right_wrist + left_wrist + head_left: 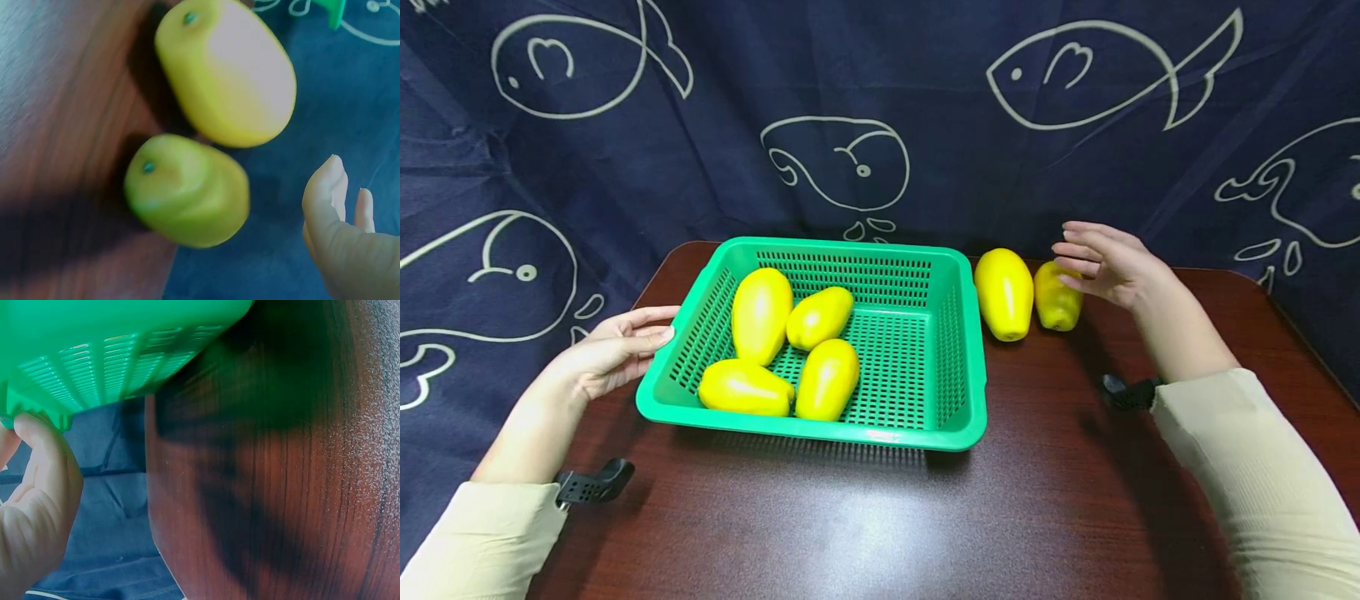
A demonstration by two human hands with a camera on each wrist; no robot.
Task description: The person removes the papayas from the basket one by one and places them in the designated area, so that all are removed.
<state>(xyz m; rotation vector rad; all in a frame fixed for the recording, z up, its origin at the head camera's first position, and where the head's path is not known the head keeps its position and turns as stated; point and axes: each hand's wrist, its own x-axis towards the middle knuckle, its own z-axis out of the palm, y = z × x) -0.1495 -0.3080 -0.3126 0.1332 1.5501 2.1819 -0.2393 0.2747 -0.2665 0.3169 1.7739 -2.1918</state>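
Note:
A green plastic basket (957, 375) holds several yellow papayas, among them a large upright one (762, 312) and one lying on its side (747, 388). My left hand (617, 350) grips the basket's left rim between thumb and fingers; the left wrist view shows the thumb (47, 447) at the rim and the slotted underside above the table. To the basket's right stand a bigger papaya (1004, 296) and a smaller, greenish-yellow papaya (1058, 302). Holding nothing, my right hand (1108, 265) hovers beside the smaller one with loosely bent fingers, apart from it in the right wrist view.
The dark reddish wooden table (850, 525) has its back edge against a navy curtain (940, 75) with white fish and whale drawings. Black straps (597, 482) show at both wrists.

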